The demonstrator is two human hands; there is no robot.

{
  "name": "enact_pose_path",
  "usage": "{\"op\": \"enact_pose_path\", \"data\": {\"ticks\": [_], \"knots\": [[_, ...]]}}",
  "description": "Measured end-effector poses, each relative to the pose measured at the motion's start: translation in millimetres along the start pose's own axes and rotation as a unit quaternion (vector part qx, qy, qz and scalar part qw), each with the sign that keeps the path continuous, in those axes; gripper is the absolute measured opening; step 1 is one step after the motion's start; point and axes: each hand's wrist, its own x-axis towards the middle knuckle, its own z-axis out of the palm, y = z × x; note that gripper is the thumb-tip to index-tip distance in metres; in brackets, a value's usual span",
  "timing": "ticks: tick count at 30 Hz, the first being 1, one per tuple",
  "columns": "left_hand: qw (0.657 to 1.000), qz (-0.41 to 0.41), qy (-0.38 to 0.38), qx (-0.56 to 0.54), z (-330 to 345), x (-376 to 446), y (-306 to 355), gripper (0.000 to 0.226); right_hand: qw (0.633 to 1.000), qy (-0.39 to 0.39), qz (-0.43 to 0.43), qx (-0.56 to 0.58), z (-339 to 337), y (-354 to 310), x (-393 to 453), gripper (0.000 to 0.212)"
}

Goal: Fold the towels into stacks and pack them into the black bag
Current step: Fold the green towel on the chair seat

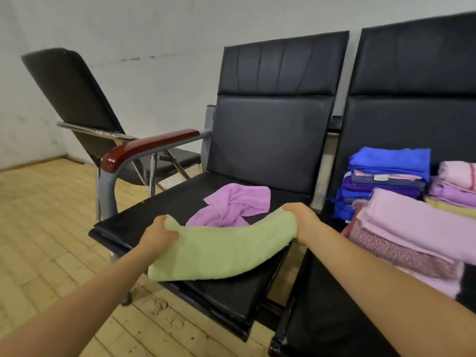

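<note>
Black seat point(159, 217); hands (both gripping) towel point(221, 251).

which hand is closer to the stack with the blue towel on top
Right. The right hand grips the green towel's right end, just left of the blue-topped stack on the next seat. The left hand grips the towel's far end, farther left.

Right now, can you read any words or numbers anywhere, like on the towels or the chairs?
None can be read.
A small pale tag pokes out of the stack of folded blue and purple towels; any print on it is too small and blurred.
The green towel shows no writing.
</note>
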Motion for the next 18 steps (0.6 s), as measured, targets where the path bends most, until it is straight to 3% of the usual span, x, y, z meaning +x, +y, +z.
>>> {"op": "enact_pose_path", "data": {"ticks": [2,5,10,12,15,18], "knots": [[0.996,-0.025,-0.037,0.074,2,-6,-11,0.066,0.999,0.011,0.011,0.032,-4,3,-1,0.051],[0.993,-0.045,0.015,0.105,-1,-12,-16,0.073,0.999,0.005,-0.042,-0.03,0,-1,-15,0.035],[0.986,0.096,0.115,0.07,1,-25,-5,0.048,0.967,-0.08,-0.198,-0.137,32,-2,-41,0.01],[0.983,0.145,0.104,0.047,6,-28,-1,0.035,0.944,-0.152,-0.213,-0.201,47,0,-54,0.015],[0.987,0.151,0.059,0.02,16,-31,6,0.023,0.919,-0.263,-0.141,-0.259,63,10,-62,0.025],[0.993,0.117,-0.002,0.019,30,-35,11,0.02,0.91,-0.231,-0.178,-0.296,59,27,-48,0.02]]}}
